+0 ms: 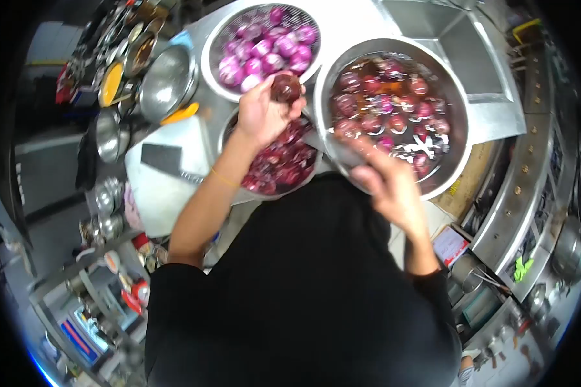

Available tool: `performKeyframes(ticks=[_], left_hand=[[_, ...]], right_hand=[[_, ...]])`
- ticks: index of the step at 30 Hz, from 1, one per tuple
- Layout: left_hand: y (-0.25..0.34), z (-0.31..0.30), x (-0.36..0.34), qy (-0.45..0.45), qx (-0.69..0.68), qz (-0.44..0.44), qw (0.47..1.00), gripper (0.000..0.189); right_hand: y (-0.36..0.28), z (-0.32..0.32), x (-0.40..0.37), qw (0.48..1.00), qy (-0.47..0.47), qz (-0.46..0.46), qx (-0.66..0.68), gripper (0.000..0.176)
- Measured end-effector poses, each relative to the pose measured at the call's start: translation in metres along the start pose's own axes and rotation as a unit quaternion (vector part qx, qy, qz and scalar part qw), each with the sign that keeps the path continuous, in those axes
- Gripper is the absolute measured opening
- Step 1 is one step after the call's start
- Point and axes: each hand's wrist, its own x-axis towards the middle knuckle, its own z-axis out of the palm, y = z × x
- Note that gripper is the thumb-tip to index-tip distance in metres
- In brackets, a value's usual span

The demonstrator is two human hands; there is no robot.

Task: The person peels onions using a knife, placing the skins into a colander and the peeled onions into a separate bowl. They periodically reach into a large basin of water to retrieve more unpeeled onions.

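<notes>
My left hand (263, 113) holds a dark red onion (286, 88) above a steel bowl of purple onion peelings (279, 161). My right hand (387, 180) hovers over the near rim of a large steel bowl (455, 90) in which several unpeeled red onions (387, 103) float in water; its fingers are blurred and I cannot tell whether they hold anything. A steel colander (210, 48) at the top holds several peeled purple onions (265, 48).
A white cutting board (168, 187) with a cleaver (164, 158) lies on the left. Steel bowls and pots (164, 80) stand at the upper left, a sink (465, 45) at the upper right. Shelves of utensils run along both sides.
</notes>
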Motion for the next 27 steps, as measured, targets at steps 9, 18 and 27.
performKeyframes(ticks=[9,18,27], left_hand=[[-0.031,-0.002,-0.114,0.135,-0.125,0.122,0.975,0.036],[-0.034,-0.011,-0.135,0.097,-0.068,0.212,0.97,0.039],[-0.042,0.012,-0.124,0.14,0.084,0.25,0.954,0.038]], right_hand=[[-0.032,0.071,0.046,0.991,-0.089,-0.015,0.101,0.037],[-0.045,0.092,0.058,0.976,-0.174,0.005,0.127,0.035],[-0.026,0.104,0.044,0.965,-0.123,0.09,0.214,0.035]])
